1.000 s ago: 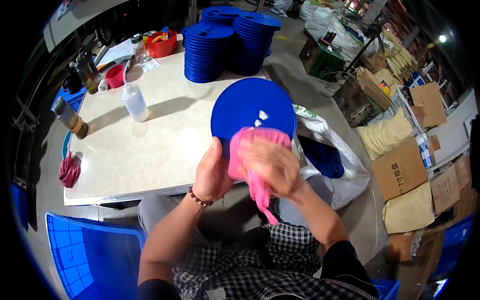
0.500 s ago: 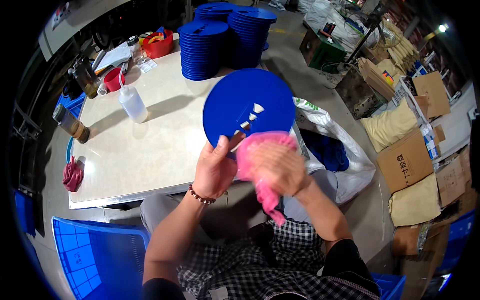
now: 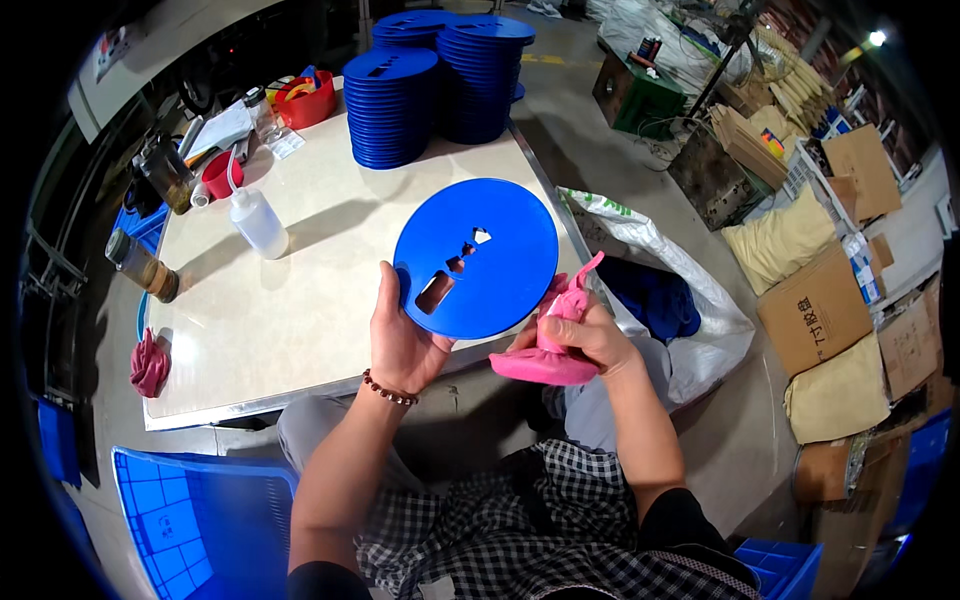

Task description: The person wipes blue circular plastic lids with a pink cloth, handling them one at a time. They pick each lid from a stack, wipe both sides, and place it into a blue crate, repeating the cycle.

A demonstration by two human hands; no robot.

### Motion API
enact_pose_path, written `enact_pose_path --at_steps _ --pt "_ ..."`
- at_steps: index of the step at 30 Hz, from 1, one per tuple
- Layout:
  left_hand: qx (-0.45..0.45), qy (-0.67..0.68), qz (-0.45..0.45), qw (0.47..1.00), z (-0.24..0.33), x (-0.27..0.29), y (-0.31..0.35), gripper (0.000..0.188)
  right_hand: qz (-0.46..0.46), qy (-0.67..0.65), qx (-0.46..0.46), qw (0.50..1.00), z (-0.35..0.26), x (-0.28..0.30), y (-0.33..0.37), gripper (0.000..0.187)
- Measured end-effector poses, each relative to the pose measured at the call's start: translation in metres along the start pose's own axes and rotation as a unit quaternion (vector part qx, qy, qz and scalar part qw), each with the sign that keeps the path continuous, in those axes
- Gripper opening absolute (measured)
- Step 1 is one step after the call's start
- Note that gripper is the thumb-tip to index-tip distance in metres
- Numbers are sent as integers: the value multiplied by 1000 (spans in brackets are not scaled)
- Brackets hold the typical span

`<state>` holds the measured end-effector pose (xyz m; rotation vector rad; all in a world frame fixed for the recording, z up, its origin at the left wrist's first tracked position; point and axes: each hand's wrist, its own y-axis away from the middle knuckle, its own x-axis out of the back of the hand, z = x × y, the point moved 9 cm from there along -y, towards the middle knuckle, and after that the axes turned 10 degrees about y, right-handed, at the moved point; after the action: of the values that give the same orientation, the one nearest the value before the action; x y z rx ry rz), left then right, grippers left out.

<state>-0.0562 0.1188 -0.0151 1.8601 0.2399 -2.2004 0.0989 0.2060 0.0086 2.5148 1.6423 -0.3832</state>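
Cream tabletop (image 3: 310, 310): spreads from 7 to 11 o'clock of the held disc, its metal-edged side nearest the person.
White sack (image 3: 715, 340): gapes open at 4 o'clock on the floor, with dark blue material inside.
Blue crate (image 3: 165, 530): stands between 7 and 8 o'clock, beside the person's leg.
Disc stacks (image 3: 392, 120): several blue piles rise at 11 to 12 o'clock on the table's far end.
Blue disc (image 3: 500, 270): is held up in front of the person, above the table's near edge; its face now shows bare, and its larger slot, partly covered half a second ago, is fully visible.
Pink cloth (image 3: 545, 368): lies bunched at 4 to 5 o'clock, off the face it covered in the earlier frame; its twisted end overlaps the rim, though contact cannot be told.
Left hand (image 3: 405, 345): grips the disc's rim at 8 o'clock, thumb along the edge, other fingers behind; same hold as before.
Right hand (image 3: 592, 338): closes around the cloth at 4 o'clock, no longer blurred over the disc.
Squeeze bottle (image 3: 258, 224): stands upright on the table, a little past 9 o'clock.
Beaded bracelet (image 3: 388, 388): circles the left wrist, at 7 o'clock.
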Motion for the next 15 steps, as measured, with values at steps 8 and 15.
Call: enact_pose_path --at_steps 8,15 --pt "50 71 10 996 -22 8 0 76 53 51 56 996 -10 4 0 40" --pt "48 -30 58 997 -25 15 -3 69 139 62 42 988 -4 23 5 34"
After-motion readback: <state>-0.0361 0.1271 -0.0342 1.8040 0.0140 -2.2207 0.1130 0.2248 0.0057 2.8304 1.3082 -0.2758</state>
